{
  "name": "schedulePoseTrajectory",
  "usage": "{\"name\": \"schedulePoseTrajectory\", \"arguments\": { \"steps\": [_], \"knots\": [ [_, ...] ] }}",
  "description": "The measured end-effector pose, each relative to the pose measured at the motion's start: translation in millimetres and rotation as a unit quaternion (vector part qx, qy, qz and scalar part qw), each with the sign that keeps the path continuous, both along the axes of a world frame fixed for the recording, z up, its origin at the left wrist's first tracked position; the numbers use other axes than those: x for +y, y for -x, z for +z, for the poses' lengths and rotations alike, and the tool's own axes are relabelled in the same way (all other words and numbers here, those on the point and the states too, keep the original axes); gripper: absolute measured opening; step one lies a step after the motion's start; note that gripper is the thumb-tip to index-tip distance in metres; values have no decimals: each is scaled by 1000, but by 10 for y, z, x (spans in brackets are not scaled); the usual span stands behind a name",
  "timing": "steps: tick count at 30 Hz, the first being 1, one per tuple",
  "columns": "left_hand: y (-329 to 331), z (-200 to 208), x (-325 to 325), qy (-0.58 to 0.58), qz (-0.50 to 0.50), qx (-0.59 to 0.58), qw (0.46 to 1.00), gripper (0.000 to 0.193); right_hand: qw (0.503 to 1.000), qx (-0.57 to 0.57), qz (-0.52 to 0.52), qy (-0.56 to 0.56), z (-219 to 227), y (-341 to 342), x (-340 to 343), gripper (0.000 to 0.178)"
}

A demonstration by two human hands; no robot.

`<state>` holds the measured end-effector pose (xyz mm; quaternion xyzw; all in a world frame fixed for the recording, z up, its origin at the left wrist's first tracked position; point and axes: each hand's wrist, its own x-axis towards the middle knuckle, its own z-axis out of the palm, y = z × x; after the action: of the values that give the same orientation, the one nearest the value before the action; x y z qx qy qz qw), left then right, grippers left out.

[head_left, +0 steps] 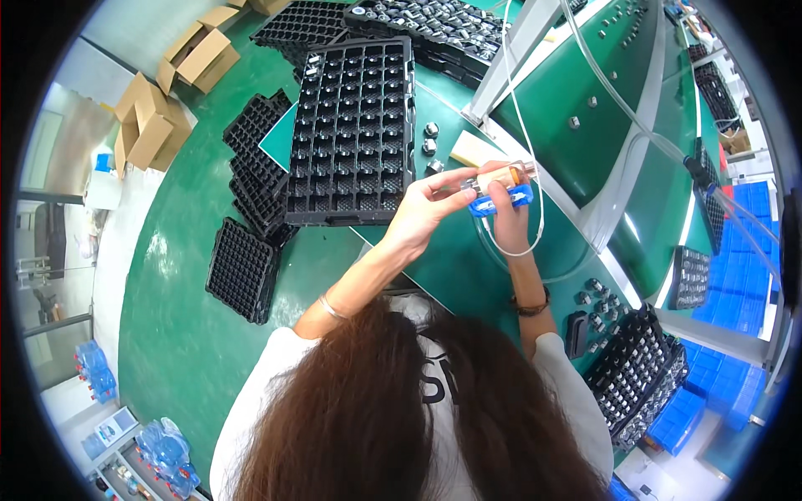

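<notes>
Both my hands meet over the green worktable (451,250). In my right hand (511,227) is a small device with a blue base (523,197), a pale block and an orange-brown part on top; its exact kind I cannot make out. The fingers of my left hand (420,214) pinch at its left end, around a small shiny metal piece (470,185) partly hidden by the fingertips. A thin white tube (533,238) loops down around the device and my right hand. To the left of the device, several small metal parts (430,146) stand beside a pale yellow block (476,149).
A large black compartment tray (351,138) lies left of my hands, with more black trays (242,267) stacked beyond it. Metal parts fill a tray (434,25) at the back. At right are loose parts (597,305), another filled tray (631,367) and a grey frame post (510,67).
</notes>
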<state>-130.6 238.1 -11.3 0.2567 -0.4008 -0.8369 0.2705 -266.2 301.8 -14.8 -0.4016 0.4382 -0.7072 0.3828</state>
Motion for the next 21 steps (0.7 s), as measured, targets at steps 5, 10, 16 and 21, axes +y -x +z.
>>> {"name": "schedulePoseTrajectory", "arguments": {
  "steps": [5,10,16,21],
  "knots": [
    [-106,98,-228,114,87,-61,988,42,989,111,-83,-53,-55,187,-159,8],
    [-635,61,-1273,367,233,-209,876,24,888,363,-212,-186,-211,445,-318,24],
    [-1132,-198,-2616,625,282,-433,586,25,859,414,-254,-163,-367,442,-412,30],
    [-1037,-229,-2934,646,170,-455,589,18,862,411,-208,-213,-289,461,-291,64]
  ]
}}
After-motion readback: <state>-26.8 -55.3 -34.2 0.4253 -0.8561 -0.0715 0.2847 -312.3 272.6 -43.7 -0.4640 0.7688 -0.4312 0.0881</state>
